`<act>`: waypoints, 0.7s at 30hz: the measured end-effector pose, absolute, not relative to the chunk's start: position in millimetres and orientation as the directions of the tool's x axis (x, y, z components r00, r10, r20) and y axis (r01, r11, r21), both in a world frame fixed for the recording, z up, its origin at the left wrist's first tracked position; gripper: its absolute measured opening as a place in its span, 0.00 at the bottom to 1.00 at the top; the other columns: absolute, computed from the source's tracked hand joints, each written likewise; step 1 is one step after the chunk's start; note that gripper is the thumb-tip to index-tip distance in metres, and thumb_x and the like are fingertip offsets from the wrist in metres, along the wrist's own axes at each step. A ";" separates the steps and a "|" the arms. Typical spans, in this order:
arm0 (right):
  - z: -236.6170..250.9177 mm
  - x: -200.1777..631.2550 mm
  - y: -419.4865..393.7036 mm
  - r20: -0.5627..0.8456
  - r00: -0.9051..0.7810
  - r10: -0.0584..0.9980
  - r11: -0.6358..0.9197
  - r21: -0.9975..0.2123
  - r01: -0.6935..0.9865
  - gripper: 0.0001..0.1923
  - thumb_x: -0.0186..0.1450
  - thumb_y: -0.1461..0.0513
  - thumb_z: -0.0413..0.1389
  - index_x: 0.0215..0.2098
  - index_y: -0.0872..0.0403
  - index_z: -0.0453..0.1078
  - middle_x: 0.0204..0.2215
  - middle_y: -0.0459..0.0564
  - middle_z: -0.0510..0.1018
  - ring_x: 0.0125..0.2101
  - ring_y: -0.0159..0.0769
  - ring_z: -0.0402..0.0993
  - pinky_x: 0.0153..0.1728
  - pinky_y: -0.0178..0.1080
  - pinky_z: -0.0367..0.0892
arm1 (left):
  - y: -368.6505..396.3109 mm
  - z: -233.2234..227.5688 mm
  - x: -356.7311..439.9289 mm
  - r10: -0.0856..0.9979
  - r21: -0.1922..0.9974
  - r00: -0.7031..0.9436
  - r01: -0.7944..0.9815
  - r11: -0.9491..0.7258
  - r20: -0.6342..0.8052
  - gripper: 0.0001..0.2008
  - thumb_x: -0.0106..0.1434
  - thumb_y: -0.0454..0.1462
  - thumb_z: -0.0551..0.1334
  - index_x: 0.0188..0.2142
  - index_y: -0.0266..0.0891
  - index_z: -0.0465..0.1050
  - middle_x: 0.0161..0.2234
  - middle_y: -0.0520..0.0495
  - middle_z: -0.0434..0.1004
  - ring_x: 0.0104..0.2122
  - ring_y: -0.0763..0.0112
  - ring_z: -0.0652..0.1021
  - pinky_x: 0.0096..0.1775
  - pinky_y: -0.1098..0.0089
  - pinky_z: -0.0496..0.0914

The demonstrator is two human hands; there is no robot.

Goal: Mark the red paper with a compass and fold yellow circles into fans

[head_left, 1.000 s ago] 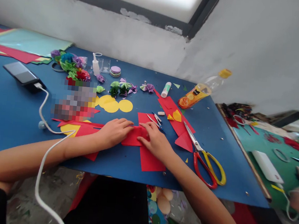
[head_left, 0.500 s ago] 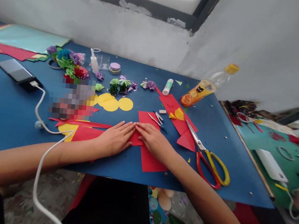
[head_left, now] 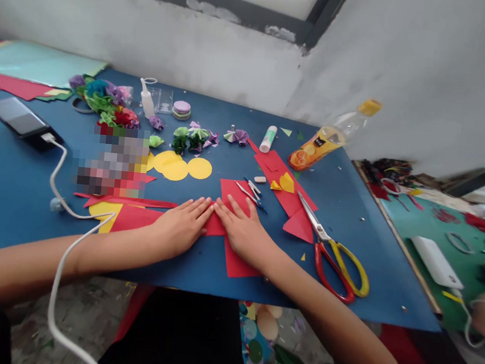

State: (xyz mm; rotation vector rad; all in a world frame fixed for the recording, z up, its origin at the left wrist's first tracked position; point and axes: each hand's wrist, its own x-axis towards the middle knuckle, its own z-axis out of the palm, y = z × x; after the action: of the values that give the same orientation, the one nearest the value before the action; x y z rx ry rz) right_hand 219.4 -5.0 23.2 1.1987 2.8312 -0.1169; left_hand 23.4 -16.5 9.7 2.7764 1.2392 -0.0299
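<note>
A small folded-looking piece of red paper [head_left: 214, 225] lies on the table between my two hands. My left hand [head_left: 181, 226] rests flat on its left part, fingers stretched out and close together. From the other side, my right hand [head_left: 244, 231] presses down with its fingers spread, and its fingertips nearly meet those of the left. Under the right palm runs a longer red paper strip [head_left: 234, 264], partly covered. Tweezers [head_left: 248, 193] and a small white eraser [head_left: 260, 179] lie just beyond the right fingers. Red and yellow sheets [head_left: 136, 218] extend beside my left forearm.
Large scissors [head_left: 334, 254] with red and yellow handles lie to the right. Behind stand an orange drink bottle [head_left: 318, 146] and a glue stick [head_left: 268, 139]. Yellow paper circles [head_left: 200, 168], folded paper flowers [head_left: 190, 138] and a cabled phone [head_left: 19, 117] lie farther left.
My right hand's fingers have spread apart and lie flatter on the red paper. My left hand keeps nearly the same pose. The whole view has shifted slightly.
</note>
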 end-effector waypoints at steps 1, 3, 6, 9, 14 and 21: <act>22.9 221.0 -3.9 -0.092 -0.698 0.710 0.695 -0.061 0.716 0.29 0.65 0.71 0.39 0.64 0.57 0.53 0.62 0.56 0.59 0.63 0.52 0.49 0.57 0.67 0.46 | -16.8 9.3 23.0 0.737 0.078 0.674 0.738 -0.670 -0.051 0.25 0.69 0.35 0.46 0.62 0.24 0.51 0.62 0.31 0.52 0.62 0.56 0.59 0.59 0.57 0.59; 23.7 224.4 -0.7 -0.081 -0.714 0.695 0.707 -0.099 0.700 0.27 0.66 0.69 0.40 0.64 0.56 0.53 0.62 0.54 0.59 0.63 0.54 0.50 0.56 0.69 0.46 | -16.5 8.5 21.6 0.727 0.074 0.686 0.726 -0.683 -0.024 0.25 0.69 0.37 0.47 0.62 0.25 0.52 0.62 0.31 0.53 0.62 0.57 0.60 0.58 0.57 0.60; 29.6 232.3 7.6 0.014 -0.742 0.671 0.734 -0.161 0.660 0.22 0.68 0.65 0.42 0.59 0.57 0.60 0.58 0.56 0.66 0.61 0.51 0.56 0.58 0.65 0.49 | -14.3 8.9 19.0 0.712 0.082 0.702 0.709 -0.701 0.018 0.24 0.69 0.38 0.48 0.61 0.27 0.54 0.61 0.31 0.55 0.61 0.57 0.61 0.57 0.57 0.61; 37.3 248.6 22.7 0.203 -0.660 0.723 0.690 -0.260 0.676 0.18 0.69 0.63 0.44 0.53 0.57 0.67 0.52 0.56 0.74 0.54 0.44 0.67 0.57 0.53 0.59 | -11.9 11.9 16.6 0.689 0.086 0.724 0.684 -0.724 0.042 0.23 0.68 0.38 0.50 0.60 0.29 0.58 0.61 0.31 0.58 0.59 0.56 0.64 0.56 0.57 0.63; 36.7 279.9 56.9 0.374 -0.361 0.854 0.472 -0.270 0.839 0.16 0.66 0.65 0.45 0.47 0.57 0.70 0.46 0.57 0.77 0.48 0.43 0.72 0.51 0.49 0.67 | -8.8 17.5 13.2 0.669 0.085 0.739 0.664 -0.743 0.079 0.23 0.68 0.42 0.50 0.57 0.32 0.62 0.60 0.33 0.61 0.57 0.55 0.67 0.53 0.59 0.65; 39.4 302.1 73.3 0.418 -0.232 0.878 0.341 -0.208 0.917 0.16 0.63 0.66 0.46 0.45 0.57 0.72 0.44 0.58 0.78 0.46 0.47 0.73 0.48 0.51 0.67 | -5.9 20.5 9.5 0.669 0.118 0.737 0.659 -0.743 0.095 0.22 0.67 0.44 0.50 0.55 0.34 0.64 0.59 0.35 0.62 0.55 0.56 0.69 0.51 0.60 0.66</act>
State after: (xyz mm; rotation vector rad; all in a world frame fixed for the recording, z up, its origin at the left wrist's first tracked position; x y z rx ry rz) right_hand 302.1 73.3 39.4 2.1337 2.9210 0.1500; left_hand 9.5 -5.9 20.5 2.8567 1.0933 0.2012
